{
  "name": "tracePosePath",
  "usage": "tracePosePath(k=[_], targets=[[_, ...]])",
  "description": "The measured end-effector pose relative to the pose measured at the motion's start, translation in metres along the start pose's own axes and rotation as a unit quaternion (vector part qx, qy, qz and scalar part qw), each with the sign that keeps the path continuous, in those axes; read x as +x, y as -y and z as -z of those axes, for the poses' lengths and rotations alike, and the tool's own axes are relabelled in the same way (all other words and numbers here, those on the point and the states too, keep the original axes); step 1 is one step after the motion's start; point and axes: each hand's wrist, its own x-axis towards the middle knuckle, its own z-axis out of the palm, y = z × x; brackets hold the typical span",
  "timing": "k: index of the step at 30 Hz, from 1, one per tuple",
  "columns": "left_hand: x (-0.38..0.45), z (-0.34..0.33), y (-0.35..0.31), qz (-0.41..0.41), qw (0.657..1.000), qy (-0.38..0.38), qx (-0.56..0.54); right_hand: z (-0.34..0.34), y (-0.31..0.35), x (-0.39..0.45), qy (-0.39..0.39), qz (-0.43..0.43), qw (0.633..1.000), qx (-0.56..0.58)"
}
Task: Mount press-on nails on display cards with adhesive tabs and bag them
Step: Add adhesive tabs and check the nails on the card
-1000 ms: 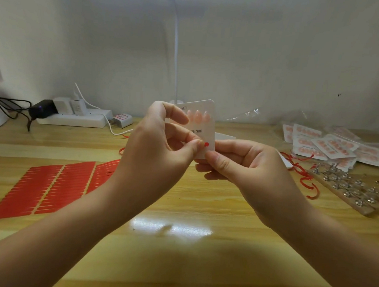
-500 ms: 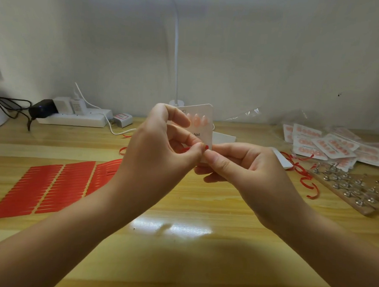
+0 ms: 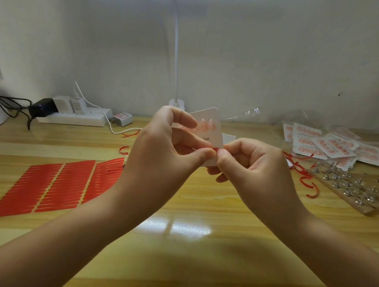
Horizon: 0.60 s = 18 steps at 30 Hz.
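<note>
- The display card point(image 3: 209, 131) is held upright in the air above the middle of the desk point(image 3: 191, 210), well clear of its surface, with its printed face toward the camera and a short row of pink press-on nails point(image 3: 206, 127) across its upper part.
- The left hand point(image 3: 168, 146) grips the card along its left side: the index finger curls over near the top, and the thumb and a lower finger pinch near the lower edge.
- The right hand point(image 3: 251, 162) comes in from the right, thumb and forefinger pinched together at the card's lower right corner.
- Between the two thumbs a small red tab liner point(image 3: 215, 149) shows. It lies just at the card's lower edge, and both hands meet on it; which one actually has hold of it cannot be told.
- That is the relation that matters: the liner sits between the hands, touching both thumbs, and its visible end points right. The right hand looks better placed to peel it while the left steadies the card.
- Red adhesive tab sheets point(image 3: 55, 186) lie flat toward the left edge of the desk.
- Bagged finished cards point(image 3: 330, 145) are heaped at the far right corner, with a wooden board of metal studs point(image 3: 354, 191) just in front of them and curled red peeled liners point(image 3: 304, 172) beside it.
</note>
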Motion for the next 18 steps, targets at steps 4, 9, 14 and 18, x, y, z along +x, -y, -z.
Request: tracePosePath(k=[4,9,14,18], targets=[[-0.0027,-0.0018,-0.0004,0.008,0.999,-0.002,-0.04,0.0019,0.0015,0.0023,-0.014,0.004,1.0,0.019],[-0.0044,-0.0046,-0.0015,0.002,0.999,-0.017,-0.043,0.0025,0.0016,0.0038,-0.015,0.003,0.999,0.038],[-0.0046,-0.0021,-0.0027,-0.011,0.999,-0.039,0.013,0.0052,0.0005,0.0055,-0.022,-0.003,0.999,0.048],[0.0009,0.0038,-0.0011,-0.001,0.998,-0.05,0.036,0.0087,0.0015,0.0083,-0.031,-0.018,0.997,0.067]])
